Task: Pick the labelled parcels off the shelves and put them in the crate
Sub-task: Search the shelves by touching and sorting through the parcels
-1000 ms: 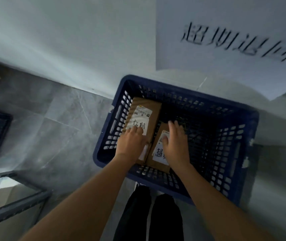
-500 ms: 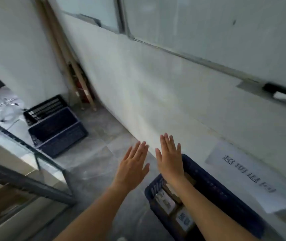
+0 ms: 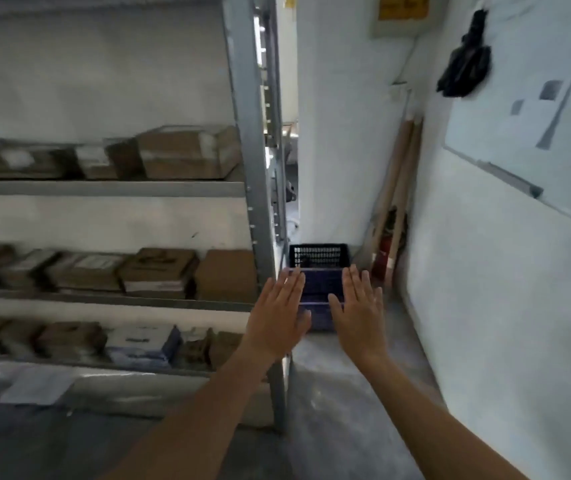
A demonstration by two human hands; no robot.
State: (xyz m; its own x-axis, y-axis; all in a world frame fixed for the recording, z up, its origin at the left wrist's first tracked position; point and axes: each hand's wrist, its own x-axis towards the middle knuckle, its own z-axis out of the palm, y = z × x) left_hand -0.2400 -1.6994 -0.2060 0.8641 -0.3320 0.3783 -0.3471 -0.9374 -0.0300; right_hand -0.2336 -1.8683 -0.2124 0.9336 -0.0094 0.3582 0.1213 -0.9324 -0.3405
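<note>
Brown cardboard parcels [image 3: 176, 153] sat on grey metal shelves [image 3: 104, 188] at frame left; white labels blurred, unreadable. Left hand [image 3: 279, 315] and right hand [image 3: 358, 311] were flat, fingers straight, holding nothing. Blue crates [image 3: 318, 258] stood at centre, partly hidden behind both hands. Yellow notice [image 3: 403, 6] at top: illegible.

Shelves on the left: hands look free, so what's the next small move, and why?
Probably reach the left hand toward the brown parcel at the near end of the middle shelf. Both hands, right hand too, are open and hold nothing, and that parcel lies closest.
</note>
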